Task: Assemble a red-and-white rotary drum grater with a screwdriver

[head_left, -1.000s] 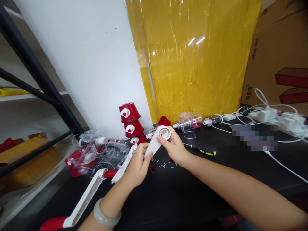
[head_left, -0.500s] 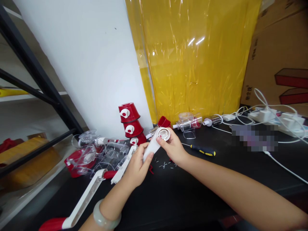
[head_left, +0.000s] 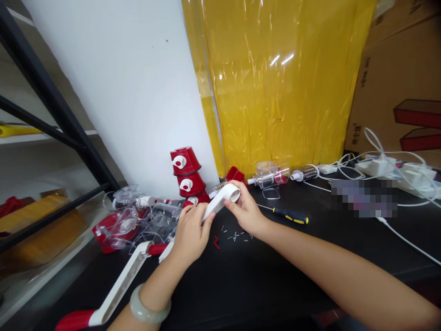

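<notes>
A white plastic crank handle part (head_left: pixel 220 201) with a round ring at its far end is held above the table between both hands. My left hand (head_left: pixel 191 230) is closed around its near end. The thumb and fingers of my right hand (head_left: pixel 245 209) grip it by the ring end. Below lie several small metal pins (head_left: pixel 235 236) and a small red plastic piece (head_left: pixel 216 242). To the left rests a white crank arm with a red grip (head_left: pixel 120 285). Another white part is mostly hidden behind my left hand.
Stacked red grater bases (head_left: pixel 189 180) stand at the back, beside a heap of clear plastic parts (head_left: pixel 155 225). A screwdriver (head_left: pixel 291 215) lies to the right, with a grater drum (head_left: pixel 305 173) behind it. White cables and power strips (head_left: pixel 381 164) fill the back right.
The white part has been turned, so its ring now shows from the side. My left hand has rolled over, showing more of its back.
</notes>
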Tool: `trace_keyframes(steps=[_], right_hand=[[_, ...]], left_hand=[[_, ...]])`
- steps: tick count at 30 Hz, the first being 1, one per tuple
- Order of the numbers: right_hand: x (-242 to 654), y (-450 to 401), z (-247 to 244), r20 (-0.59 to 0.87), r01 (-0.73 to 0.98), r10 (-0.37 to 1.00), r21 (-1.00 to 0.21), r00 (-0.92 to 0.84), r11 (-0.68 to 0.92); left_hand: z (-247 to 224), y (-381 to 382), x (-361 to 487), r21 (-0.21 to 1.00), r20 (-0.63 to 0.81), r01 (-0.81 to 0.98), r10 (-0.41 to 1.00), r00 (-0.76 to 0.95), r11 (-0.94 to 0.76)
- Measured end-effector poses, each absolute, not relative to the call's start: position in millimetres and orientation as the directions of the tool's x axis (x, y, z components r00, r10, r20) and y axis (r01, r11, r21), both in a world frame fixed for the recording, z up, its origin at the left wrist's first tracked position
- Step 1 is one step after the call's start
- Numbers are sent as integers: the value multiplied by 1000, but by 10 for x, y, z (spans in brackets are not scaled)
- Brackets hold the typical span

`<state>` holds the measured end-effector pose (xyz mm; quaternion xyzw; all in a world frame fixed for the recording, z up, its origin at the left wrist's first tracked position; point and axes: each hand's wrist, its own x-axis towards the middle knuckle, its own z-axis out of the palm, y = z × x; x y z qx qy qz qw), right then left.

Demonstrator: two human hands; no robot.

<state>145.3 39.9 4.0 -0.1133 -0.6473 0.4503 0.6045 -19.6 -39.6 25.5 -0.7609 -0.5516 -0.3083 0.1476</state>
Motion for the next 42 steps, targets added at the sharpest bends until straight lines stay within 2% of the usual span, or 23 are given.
trace_keyframes(steps=[8,14,19,23,26,31,34,36,38,40,42], right_hand=[[1475,388,52,682,-327,684,-728,-259,602],[1515,326,95,682,-221,650,-728,-334,649],[1573,264,113,665,-67,618,-702,-420,710],[1619,291,177,734,-122,542,-632,-409,765],[1608,326,229,729,-135,590,-661,-348,738],[1599,441,235,692,-60,635,-691,-343,721],[1689,531,135,619,63,632,-689,-466,722],[1775,572,40,518,173,574,-629,-634,758],[1854,589,-47,395,286,513,-506,-762,814],[1905,586,-100,312,370,507,-406,-804,836],[1922,575,-118,292,405,519,-371,-803,836]], left_hand=[[241,-383,-229,79,668,926,709,225,-368],[200,-424,-189,205,553,921,815,171,-332],[201,-441,-170,241,492,916,854,169,-320],[206,-444,-180,341,519,897,852,71,-282],[205,-432,-192,393,565,877,825,7,-276],[206,-406,-202,381,603,889,797,-30,-254],[219,-405,-195,389,596,891,801,-49,-235],[226,-406,-190,401,589,891,805,-71,-215],[229,-404,-187,412,584,889,807,-87,-202],[228,-400,-187,416,587,887,804,-91,-203],[224,-395,-186,411,600,888,795,-94,-205]])
